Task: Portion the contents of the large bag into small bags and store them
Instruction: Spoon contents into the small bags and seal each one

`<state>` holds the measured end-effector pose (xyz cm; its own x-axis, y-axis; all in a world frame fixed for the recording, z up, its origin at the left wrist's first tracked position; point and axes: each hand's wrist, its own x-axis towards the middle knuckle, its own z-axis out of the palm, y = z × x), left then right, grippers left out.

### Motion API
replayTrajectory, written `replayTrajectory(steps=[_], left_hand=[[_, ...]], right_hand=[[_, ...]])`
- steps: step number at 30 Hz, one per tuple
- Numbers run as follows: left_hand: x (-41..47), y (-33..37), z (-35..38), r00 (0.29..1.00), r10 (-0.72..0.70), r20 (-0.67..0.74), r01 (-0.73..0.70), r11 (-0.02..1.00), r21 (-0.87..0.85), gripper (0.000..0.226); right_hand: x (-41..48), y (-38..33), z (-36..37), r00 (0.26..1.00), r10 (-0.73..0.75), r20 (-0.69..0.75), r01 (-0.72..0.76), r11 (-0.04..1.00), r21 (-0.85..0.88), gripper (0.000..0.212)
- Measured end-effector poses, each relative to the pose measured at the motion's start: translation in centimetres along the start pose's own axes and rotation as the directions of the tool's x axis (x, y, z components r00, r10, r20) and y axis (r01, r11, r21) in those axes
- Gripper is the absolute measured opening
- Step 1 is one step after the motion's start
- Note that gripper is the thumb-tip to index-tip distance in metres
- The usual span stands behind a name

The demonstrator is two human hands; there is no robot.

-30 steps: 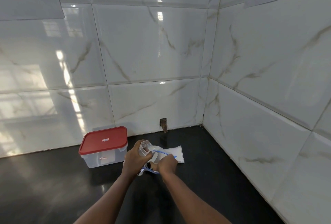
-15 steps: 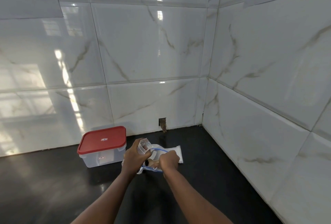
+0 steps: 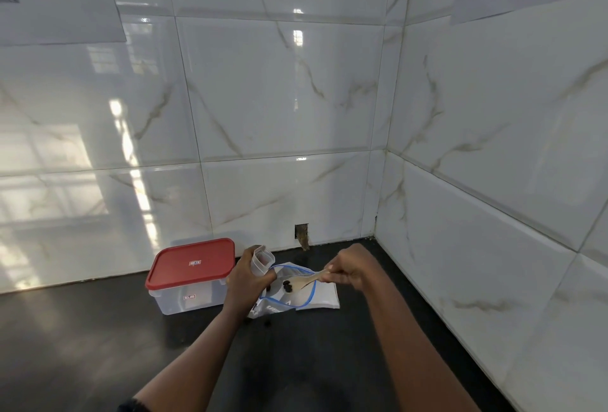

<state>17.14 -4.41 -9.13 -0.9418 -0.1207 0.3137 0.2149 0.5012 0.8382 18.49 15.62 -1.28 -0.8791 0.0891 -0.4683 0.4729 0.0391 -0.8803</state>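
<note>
1. The left hand (image 3: pixel 245 283) grips a small bag (image 3: pixel 262 260) upright, mouth open.
2. The right hand (image 3: pixel 348 271) pinches a spoon (image 3: pixel 301 281) holding dark pieces (image 3: pixel 288 286) above the large bag (image 3: pixel 324 296).
3. That bag lies near the desk's (image 3: pixel 98 346) back right corner, beside a box (image 3: pixel 192 263).

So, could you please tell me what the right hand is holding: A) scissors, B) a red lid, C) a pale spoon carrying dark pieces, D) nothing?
C: the right hand pinches the handle of a pale spoon with dark pieces on its bowl, over the open large bag.
</note>
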Motion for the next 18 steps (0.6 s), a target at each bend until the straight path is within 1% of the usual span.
replayTrajectory(steps=[2,4,6,9,11,12,13,15,16,18], left_hand=[[0.2,-0.1,0.0,1.000,-0.002,0.003,0.002,1.000,0.013,0.058],[0.3,-0.1,0.0,1.000,0.000,0.011,0.000,1.000,0.016,0.058],[0.2,-0.1,0.0,1.000,0.004,0.013,-0.005,1.000,0.016,0.056],[0.1,-0.3,0.1,1.000,0.008,0.008,-0.009,0.999,0.039,0.054],[0.1,-0.4,0.1,1.000,0.006,0.009,-0.006,0.998,0.058,0.055],[0.1,-0.3,0.0,1.000,0.006,0.009,-0.007,0.998,0.058,0.055],[0.2,-0.3,0.0,1.000,0.011,0.006,-0.011,0.998,0.055,0.055],[0.1,-0.2,-0.1,1.000,0.027,-0.006,-0.027,0.998,0.048,0.055],[0.1,-0.1,-0.2,1.000,0.028,-0.010,-0.028,0.999,0.046,0.055],[0.1,-0.2,-0.3,1.000,0.015,-0.011,-0.014,0.999,0.036,0.055]], right_hand=[[-1.2,-1.4,-0.9,0.999,-0.012,0.050,0.012,1.000,0.001,0.022],[-2.3,-2.4,-1.4,0.996,-0.043,0.073,0.038,0.998,0.057,0.020],[-2.9,-3.1,-1.2,0.991,-0.107,0.079,0.097,0.988,0.117,0.017],[-3.3,-3.5,0.2,0.978,-0.198,0.062,0.192,0.977,0.090,0.020],[-3.4,-3.5,1.3,0.970,-0.239,0.038,0.239,0.971,0.013,0.021],[-3.4,-3.4,1.8,0.962,-0.273,0.017,0.274,0.960,-0.062,0.021],[-3.2,-3.3,2.3,0.944,-0.331,0.001,0.326,0.929,-0.173,0.022],[-3.2,-3.0,3.0,0.896,-0.443,0.010,0.414,0.828,-0.378,0.021],[-3.4,-2.8,3.3,0.881,-0.472,0.020,0.433,0.789,-0.437,0.019],[-3.6,-2.6,3.8,0.850,-0.526,0.039,0.472,0.725,-0.502,0.018]])
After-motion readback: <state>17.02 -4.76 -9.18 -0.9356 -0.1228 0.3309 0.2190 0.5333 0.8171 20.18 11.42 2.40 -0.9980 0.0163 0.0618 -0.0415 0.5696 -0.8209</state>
